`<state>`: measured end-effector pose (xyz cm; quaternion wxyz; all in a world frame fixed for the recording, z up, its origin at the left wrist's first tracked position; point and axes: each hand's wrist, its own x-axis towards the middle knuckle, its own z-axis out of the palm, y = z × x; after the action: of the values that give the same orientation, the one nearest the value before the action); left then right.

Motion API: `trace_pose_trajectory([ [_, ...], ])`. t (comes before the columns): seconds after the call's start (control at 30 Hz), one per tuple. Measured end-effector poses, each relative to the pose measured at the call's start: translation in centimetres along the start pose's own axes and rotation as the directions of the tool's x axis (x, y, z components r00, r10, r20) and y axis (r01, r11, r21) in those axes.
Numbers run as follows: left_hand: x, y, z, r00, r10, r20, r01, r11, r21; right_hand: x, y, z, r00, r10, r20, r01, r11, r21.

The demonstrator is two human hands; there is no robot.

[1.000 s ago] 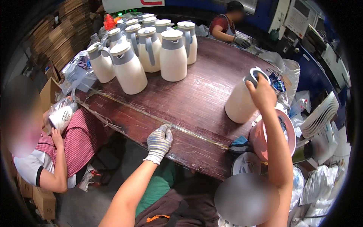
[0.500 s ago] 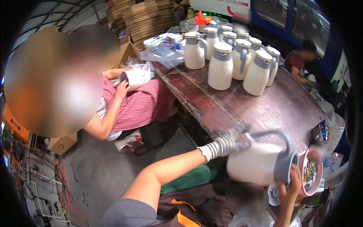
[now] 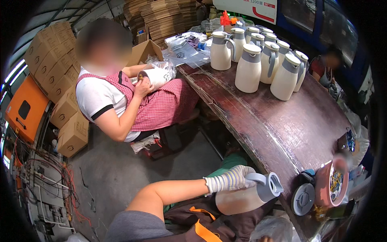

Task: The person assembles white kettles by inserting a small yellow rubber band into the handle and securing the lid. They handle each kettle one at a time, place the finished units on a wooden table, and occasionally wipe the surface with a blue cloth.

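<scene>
My left hand point(image 3: 238, 177), in a striped knit glove, is closed round the grey handle of a cream vacuum jug point(image 3: 238, 200). The jug lies tilted over my lap, its grey open mouth facing right and no lid on it. Only a little of my right hand point(image 3: 265, 239) shows at the lower edge, beside a clear plastic bag point(image 3: 273, 229); its fingers are mostly hidden. Right of the jug, a round grey lid-like disc point(image 3: 303, 199) rests at the table's near edge.
Several lidded jugs point(image 3: 248, 72) stand on the dark red table point(image 3: 274, 133). A pink tub point(image 3: 323, 187) of small parts sits at right. On the left, a seated co-worker in a checked apron point(image 3: 161, 101) handles a bagged white item point(image 3: 158, 76). Cartons point(image 3: 72, 133) stand behind them.
The jug has moved down and left, from over the table edge to my lap. My right hand has left its mouth and dropped to the lower edge. My left hand now grips the handle.
</scene>
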<state>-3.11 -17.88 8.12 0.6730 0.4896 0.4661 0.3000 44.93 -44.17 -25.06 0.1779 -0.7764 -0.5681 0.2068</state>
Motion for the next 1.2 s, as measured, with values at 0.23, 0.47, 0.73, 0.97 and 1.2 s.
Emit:
trace_pose_trajectory([
  [0.23, 0.2, 0.5, 2.2, 0.998, -0.061, 0.027, 0.065, 0.982, -0.177, 6.6, -3.9, 0.1, 0.818, 0.573, 0.057, -0.576, 0.813, 0.09],
  [0.47, 0.0, -1.3, 1.8, 0.999, -0.033, 0.03, 0.037, 0.984, -0.174, 6.7, -3.2, -0.1, 0.756, 0.652, 0.058, -0.654, 0.751, 0.09],
  [0.73, -1.6, -1.9, 0.2, 0.982, 0.135, -0.131, -0.137, 0.991, -0.003, -4.0, -0.8, -0.1, 0.725, 0.688, -0.046, -0.689, 0.724, -0.039],
  [0.97, -2.9, -0.9, 1.8, 0.981, 0.192, -0.034, -0.18, 0.958, 0.222, -3.1, -22.4, -16.2, 0.956, 0.271, -0.112, -0.107, 0.678, 0.727],
  [1.2, -4.5, 0.9, 4.5, 0.942, 0.229, 0.247, -0.327, 0.798, 0.507, 2.2, -38.5, -18.6, 0.847, -0.504, -0.168, 0.513, 0.858, 0.018],
])
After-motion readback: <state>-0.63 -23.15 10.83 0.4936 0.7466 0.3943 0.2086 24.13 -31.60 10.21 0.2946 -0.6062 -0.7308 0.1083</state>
